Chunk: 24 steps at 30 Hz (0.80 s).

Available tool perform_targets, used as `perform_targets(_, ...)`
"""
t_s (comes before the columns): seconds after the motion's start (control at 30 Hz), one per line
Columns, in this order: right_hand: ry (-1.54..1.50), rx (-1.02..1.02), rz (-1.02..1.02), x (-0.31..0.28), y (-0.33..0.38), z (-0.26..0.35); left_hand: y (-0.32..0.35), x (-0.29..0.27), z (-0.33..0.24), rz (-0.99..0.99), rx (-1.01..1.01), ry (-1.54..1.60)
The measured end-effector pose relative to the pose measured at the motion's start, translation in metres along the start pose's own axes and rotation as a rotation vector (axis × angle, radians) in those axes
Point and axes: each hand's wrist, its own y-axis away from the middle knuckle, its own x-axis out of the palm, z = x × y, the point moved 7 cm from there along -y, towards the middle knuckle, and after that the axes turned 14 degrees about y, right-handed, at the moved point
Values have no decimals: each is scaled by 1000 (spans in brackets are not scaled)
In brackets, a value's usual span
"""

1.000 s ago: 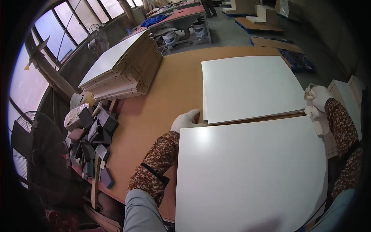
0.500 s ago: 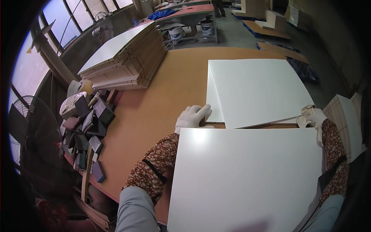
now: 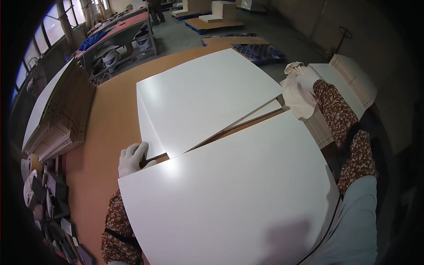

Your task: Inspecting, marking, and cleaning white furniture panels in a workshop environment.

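Note:
A large white panel [image 3: 229,190] fills the near middle, over part of my left forearm. At its far left corner, my left hand [image 3: 134,158], in a pale glove, has its fingers curled by the edge; the panel hides the palm. Beyond lie two more white panels: an upper panel [image 3: 203,95] sits askew on a lower panel [image 3: 152,143], whose corner is close to my left fingers. My right hand [image 3: 308,78], also gloved, is raised off the panels' right side. It grips a crumpled cream cloth [image 3: 298,98] that hangs down beside the panel corner.
A tall stack of drilled boards [image 3: 62,115] stands on the brown table [image 3: 104,115] at left. Dark sanding blocks [image 3: 57,198] are heaped nearer. More drilled boards [image 3: 353,79] stand at right. Blue pallets [image 3: 258,54] lie on the floor beyond, and a person [image 3: 156,11] stands far off.
My view has swung right. My right hand has lifted the cloth from the far panels' near right corner, out to the right. My left hand stays by the near panel's far left corner.

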Motion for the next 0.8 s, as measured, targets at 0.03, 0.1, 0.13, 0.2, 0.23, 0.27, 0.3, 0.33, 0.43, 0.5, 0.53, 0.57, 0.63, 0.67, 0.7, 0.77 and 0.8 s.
perform_targets(0.03,-115,-56,64,11,7,6,-1,1,1,0,-20,-1)
perform_targets(0.1,-53,-11,53,53,-5,-6,-3,4,0,-20,2,14)
perform_targets(0.13,-50,-15,47,58,-9,-13,-5,7,0,-12,14,21)
perform_targets(0.2,-225,-263,62,64,5,47,3,-5,0,8,-2,26)
perform_targets(0.23,-416,-49,209,71,12,57,5,-7,0,13,2,33)
perform_targets(0.27,-642,-77,212,89,0,24,-2,-5,-8,-3,38,69)
perform_targets(0.3,-617,-106,268,85,10,52,3,-12,-8,-19,22,60)
perform_targets(0.33,-746,-86,311,96,3,25,-2,-9,-17,20,19,89)
perform_targets(0.43,-724,-96,373,93,2,28,-1,-7,-8,48,13,73)
perform_targets(0.5,-721,-16,337,96,0,27,2,-12,-4,27,57,66)
perform_targets(0.53,-531,11,267,93,-5,19,3,-11,-1,-19,81,66)
perform_targets(0.57,-511,-15,272,100,-9,15,3,-12,-1,50,48,66)
perform_targets(0.63,-630,16,326,114,-19,-1,4,-7,8,10,76,74)
perform_targets(0.67,-445,-45,303,116,-25,-13,-1,-5,3,101,-21,79)
perform_targets(0.7,-271,-112,276,116,-29,-13,-1,-8,1,98,-43,61)
perform_targets(0.77,-538,-37,346,125,-22,9,9,-14,10,-33,44,86)
perform_targets(0.8,-788,93,394,124,-15,-1,5,-8,12,-41,79,118)
